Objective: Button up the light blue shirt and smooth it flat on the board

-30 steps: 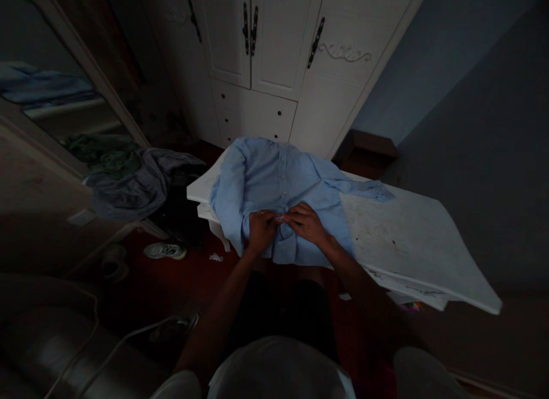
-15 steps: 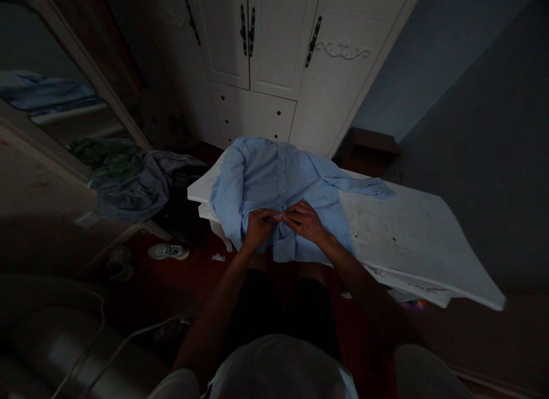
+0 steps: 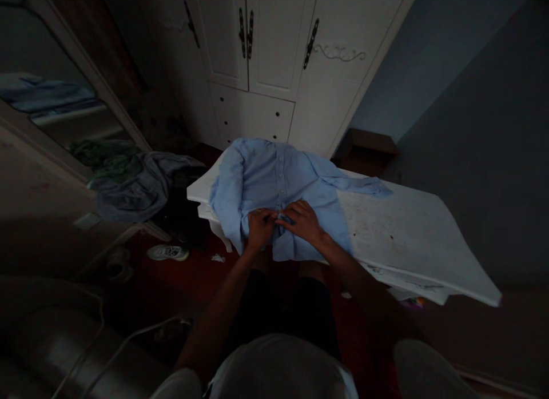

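Head view: left hand (image 3: pixel 259 227) and right hand (image 3: pixel 302 222) pinch shirt (image 3: pixel 274 173) front.

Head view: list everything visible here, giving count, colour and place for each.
shirt: one, light blue, spread front-up on the board, buttons showing
board: one, white, stained, in the middle of the view and running right
wardrobe: one, white with dark handles, behind the board
grey garment: one, crumpled, left of the board
green garment: one, dark green, behind the grey one
shoe: one, white, on the red-brown floor at the left
box: one, brown, beside the wardrobe at the right
cable: one, pale, on the floor at the lower left
left hand: pinching the shirt's front opening
right hand: pinching the same spot, close beside the left hand
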Action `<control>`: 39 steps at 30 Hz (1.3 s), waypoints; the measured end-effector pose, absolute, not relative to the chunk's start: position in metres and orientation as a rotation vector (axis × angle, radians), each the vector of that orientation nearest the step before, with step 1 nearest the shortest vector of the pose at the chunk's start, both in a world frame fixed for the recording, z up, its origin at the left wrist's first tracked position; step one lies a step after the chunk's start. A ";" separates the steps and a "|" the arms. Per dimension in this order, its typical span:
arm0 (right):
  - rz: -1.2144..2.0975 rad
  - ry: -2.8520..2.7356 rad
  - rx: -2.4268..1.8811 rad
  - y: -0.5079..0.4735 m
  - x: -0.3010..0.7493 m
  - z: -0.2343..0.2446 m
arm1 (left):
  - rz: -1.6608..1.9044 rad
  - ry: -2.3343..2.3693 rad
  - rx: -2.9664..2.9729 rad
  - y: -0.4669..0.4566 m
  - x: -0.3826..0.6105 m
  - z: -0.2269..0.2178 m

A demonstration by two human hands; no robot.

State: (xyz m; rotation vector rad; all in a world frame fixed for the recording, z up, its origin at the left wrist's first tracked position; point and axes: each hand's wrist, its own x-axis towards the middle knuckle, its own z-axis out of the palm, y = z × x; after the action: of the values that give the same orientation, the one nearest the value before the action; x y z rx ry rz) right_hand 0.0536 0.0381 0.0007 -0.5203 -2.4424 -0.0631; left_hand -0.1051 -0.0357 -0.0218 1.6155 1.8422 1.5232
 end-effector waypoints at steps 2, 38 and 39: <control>-0.049 -2.451 -0.507 0.039 0.053 0.000 | 1.532 1.838 1.617 -0.035 -0.105 -0.022; -0.215 -2.510 -0.501 0.038 0.053 0.003 | 1.717 1.549 1.380 -0.047 -0.101 -0.013; -0.207 -2.507 -0.499 0.038 0.053 0.002 | 1.720 1.533 1.344 -0.046 -0.101 -0.013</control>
State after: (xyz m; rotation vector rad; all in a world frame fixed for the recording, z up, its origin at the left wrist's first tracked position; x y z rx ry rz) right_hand 0.0527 0.0381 0.0023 -0.4990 -2.5066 -0.2075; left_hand -0.1015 -0.0459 -0.0129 1.3441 1.5326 1.7202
